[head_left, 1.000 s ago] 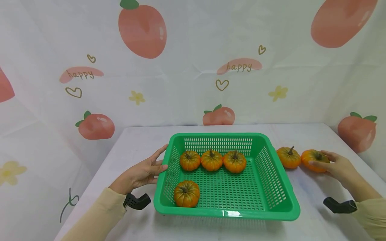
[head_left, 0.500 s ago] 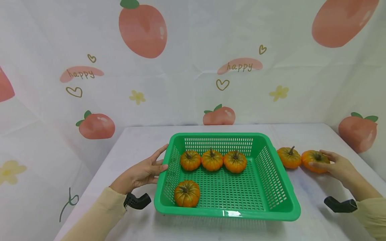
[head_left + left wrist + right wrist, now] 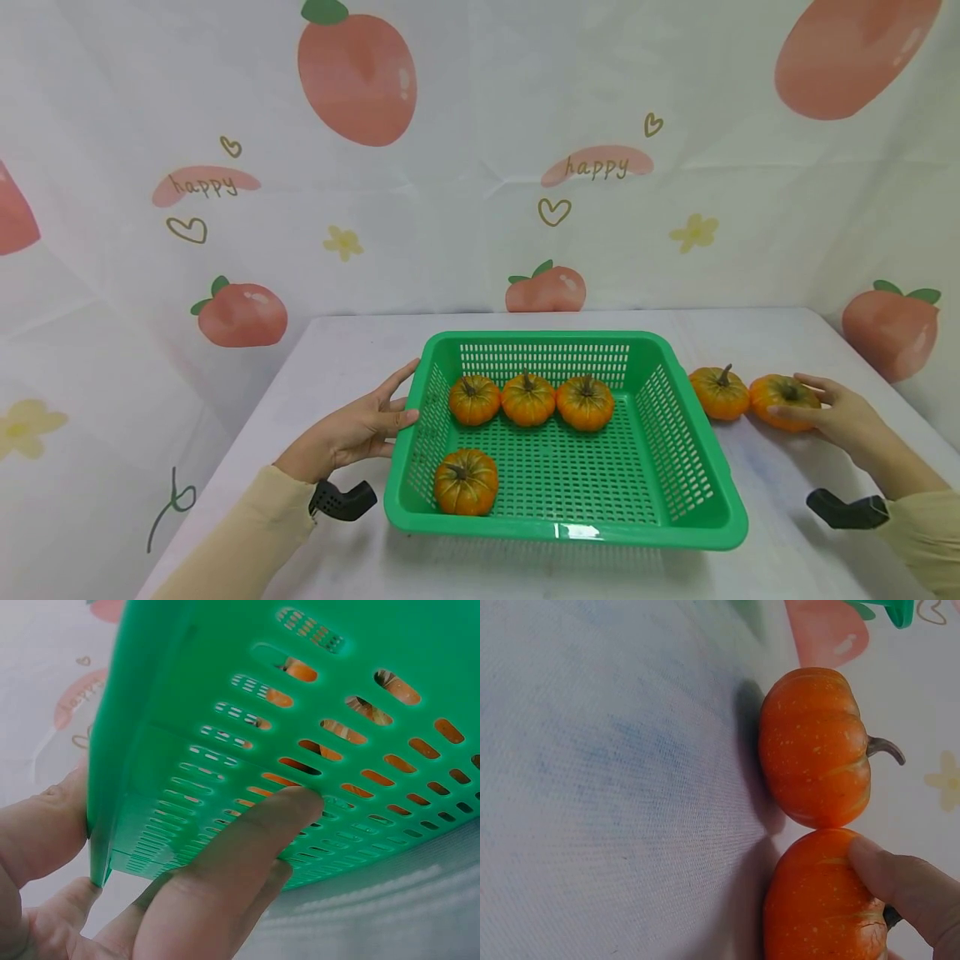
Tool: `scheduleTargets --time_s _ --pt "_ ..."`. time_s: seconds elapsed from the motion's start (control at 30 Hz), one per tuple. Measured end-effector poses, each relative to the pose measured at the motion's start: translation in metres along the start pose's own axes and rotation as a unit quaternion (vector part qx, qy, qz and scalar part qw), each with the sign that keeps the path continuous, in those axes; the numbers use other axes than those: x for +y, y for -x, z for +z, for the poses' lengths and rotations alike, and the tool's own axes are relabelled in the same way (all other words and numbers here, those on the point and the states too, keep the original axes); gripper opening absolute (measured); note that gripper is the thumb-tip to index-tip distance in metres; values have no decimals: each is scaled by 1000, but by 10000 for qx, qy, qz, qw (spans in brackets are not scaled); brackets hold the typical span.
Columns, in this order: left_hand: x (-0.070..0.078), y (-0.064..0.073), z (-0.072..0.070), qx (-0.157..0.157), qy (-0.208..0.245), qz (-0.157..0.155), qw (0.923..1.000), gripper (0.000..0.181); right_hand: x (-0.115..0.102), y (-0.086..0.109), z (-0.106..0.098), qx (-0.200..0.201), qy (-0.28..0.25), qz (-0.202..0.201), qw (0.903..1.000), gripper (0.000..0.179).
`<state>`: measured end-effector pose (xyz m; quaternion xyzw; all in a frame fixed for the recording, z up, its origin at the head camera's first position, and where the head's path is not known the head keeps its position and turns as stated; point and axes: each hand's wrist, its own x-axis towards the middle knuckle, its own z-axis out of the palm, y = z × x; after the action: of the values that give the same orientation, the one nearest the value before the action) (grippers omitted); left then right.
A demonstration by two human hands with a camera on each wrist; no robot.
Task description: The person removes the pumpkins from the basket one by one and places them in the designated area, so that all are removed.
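A green plastic basket (image 3: 562,531) with slotted walls sits in the middle of the head view. Several small orange pumpkins lie in it: three in a row towards the back, such as the middle pumpkin (image 3: 528,400), and one front-left pumpkin (image 3: 466,483). My left hand (image 3: 358,429) holds the basket's left side, thumb at the rim and fingers against the outer wall (image 3: 247,840). To the right of the basket, my right hand (image 3: 847,421) grips a pumpkin (image 3: 780,404), the thumb (image 3: 900,881) pressed to its side. Another pumpkin (image 3: 816,750) touches that one.
A white-covered table (image 3: 352,350) carries everything. Behind it hangs a white cloth backdrop (image 3: 465,225) printed with peaches, hearts and flowers. A black wrist mount (image 3: 342,501) sticks out by the left cuff, another black mount (image 3: 847,510) by the right.
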<state>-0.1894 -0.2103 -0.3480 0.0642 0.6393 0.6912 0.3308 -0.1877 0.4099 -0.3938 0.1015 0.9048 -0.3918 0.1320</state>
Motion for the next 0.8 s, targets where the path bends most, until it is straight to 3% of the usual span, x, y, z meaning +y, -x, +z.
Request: scheduleTargets --time_s 0.8 --pt "-2 1 -1 43 -49 33 10000 90 1 0 -1 -103 2 65 9999 102"
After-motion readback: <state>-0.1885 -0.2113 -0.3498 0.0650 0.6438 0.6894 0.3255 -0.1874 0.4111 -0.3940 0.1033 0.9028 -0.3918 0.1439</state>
